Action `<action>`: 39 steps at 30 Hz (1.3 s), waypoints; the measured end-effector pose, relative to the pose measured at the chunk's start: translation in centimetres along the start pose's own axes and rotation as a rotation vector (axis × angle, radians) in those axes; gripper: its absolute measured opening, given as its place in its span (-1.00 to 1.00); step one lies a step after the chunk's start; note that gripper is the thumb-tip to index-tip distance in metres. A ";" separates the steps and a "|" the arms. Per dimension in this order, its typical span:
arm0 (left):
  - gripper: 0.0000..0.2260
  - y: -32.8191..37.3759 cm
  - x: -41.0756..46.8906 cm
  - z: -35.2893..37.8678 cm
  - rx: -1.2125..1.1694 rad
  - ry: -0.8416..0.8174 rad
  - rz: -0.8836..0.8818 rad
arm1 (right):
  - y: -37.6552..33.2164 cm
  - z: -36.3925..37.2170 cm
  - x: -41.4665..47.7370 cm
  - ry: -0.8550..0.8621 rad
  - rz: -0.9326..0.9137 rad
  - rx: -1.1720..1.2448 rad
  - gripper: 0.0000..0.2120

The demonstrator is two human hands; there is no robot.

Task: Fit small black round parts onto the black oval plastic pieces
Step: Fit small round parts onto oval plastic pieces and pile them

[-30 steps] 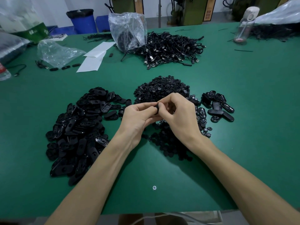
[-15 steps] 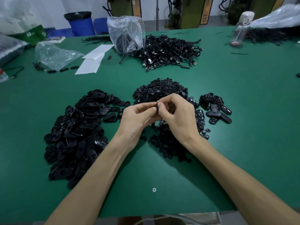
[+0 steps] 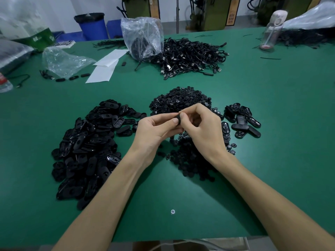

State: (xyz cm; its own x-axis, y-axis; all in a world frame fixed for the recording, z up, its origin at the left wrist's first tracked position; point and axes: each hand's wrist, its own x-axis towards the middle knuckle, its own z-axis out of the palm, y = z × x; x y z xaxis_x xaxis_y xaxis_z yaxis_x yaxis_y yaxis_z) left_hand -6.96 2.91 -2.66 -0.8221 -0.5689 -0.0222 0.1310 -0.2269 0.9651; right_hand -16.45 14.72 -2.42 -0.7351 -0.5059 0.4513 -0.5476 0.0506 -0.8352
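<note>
My left hand (image 3: 157, 130) and my right hand (image 3: 203, 127) meet over the middle of the green table, fingertips together. Between them sits a black oval piece (image 3: 178, 119), pinched by my left thumb and fingers, mostly hidden. My right fingertips press on its end; whether they hold a round part I cannot tell. A big heap of black oval pieces (image 3: 87, 149) lies to the left. A heap of small black round parts (image 3: 181, 101) lies behind and under the hands. A small group of oval pieces (image 3: 242, 122) lies to the right.
A pile of black cables (image 3: 190, 57) with a clear plastic bag (image 3: 143, 37) lies at the back. White paper (image 3: 105, 67) and another clear bag (image 3: 61, 61) lie back left. A water bottle (image 3: 272, 31) stands back right. A screw head (image 3: 173, 211) sits in the table (image 3: 281, 105) near the front edge.
Both hands stay together at the same place; the fingers have shifted only slightly on the piece. The view has tilted a little.
</note>
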 end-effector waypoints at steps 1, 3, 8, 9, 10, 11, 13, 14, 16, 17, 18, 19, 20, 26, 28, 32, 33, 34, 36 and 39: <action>-0.84 0.0 0.0 0.0 0.018 0.011 0.009 | 0.0 0.0 0.0 -0.001 -0.002 -0.005 -0.95; -0.85 0.0 0.0 0.0 0.072 0.019 0.036 | 0.1 0.0 0.1 0.001 -0.006 -0.011 -0.95; -0.84 1.0 0.2 -0.3 0.285 0.085 0.139 | 0.6 -0.8 0.9 0.050 -0.021 -0.084 -0.96; -0.82 1.5 0.4 -0.7 0.399 0.150 0.169 | 0.8 -1.3 1.4 0.093 -0.025 -0.118 -0.96; -0.80 2.0 0.6 -1.3 0.559 0.230 0.199 | 1.1 -1.9 1.8 0.136 -0.028 -0.169 -0.96; -0.77 2.7 0.9 -2.0 0.745 0.314 0.224 | 1.5 -2.5 2.3 0.171 -0.027 -0.237 -0.95; -0.73 3.9 1.7 -3.9 1.129 0.457 0.229 | 2.4 -3.9 3.1 0.222 0.006 -0.394 -0.91; -0.72 4.5 2.2 -4.8 1.281 0.517 0.205 | 2.9 -4.6 3.3 0.242 0.041 -0.467 -0.88; -0.75 5.5 3.1 -6.4 1.475 0.608 0.122 | 3.8 -5.6 3.6 0.268 0.106 -0.580 -0.85; -0.78 5.8 3.4 -7.1 1.538 0.631 0.065 | 4.0 -5.9 3.7 0.268 0.133 -0.622 -0.83; -0.80 6.0 3.6 -7.6 1.588 0.632 -0.001 | 4.3 -6.1 3.7 0.263 0.158 -0.658 -0.82; -0.82 6.0 3.7 -8.1 1.628 0.618 -0.063 | 4.4 -6.3 3.7 0.251 0.183 -0.691 -0.81; -0.84 5.8 3.7 -8.6 1.654 0.603 -0.105 | 4.6 -6.3 3.8 0.236 0.204 -0.724 -0.79; -0.73 4.4 4.0 -9.3 1.611 0.629 -0.079 | 4.9 -6.2 3.9 0.178 0.281 -0.799 -0.75; -0.68 4.2 3.9 -9.3 1.576 0.645 -0.036 | 5.0 -6.1 3.8 0.145 0.287 -0.813 -0.75; -0.77 4.4 3.7 -8.9 1.532 0.650 0.016 | 4.7 -5.1 3.5 0.075 0.143 -0.771 -0.73; -0.77 4.6 3.7 -8.7 1.516 0.646 0.032 | 4.5 -4.6 3.4 0.032 0.079 -0.732 -0.72; -0.76 4.8 3.8 -8.2 1.494 0.635 0.054 | 4.2 -4.1 3.1 -0.023 0.018 -0.688 -0.70; -0.73 5.1 4.0 -6.8 1.364 0.568 0.129 | 3.7 -2.8 2.6 -0.140 -0.084 -0.638 -0.65; -0.73 4.7 3.3 -3.6 0.977 0.371 0.214 | 3.4 -1.1 2.0 -0.297 -0.167 -0.677 -0.56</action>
State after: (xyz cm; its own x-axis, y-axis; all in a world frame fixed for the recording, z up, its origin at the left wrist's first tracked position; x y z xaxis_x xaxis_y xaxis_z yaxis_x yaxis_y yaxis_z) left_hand -7.03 -2.89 0.82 -0.5926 -0.7644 0.2539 -0.3835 0.5449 0.7456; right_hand -20.24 14.84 -4.00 -0.5349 -0.7589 0.3714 -0.8384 0.4223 -0.3447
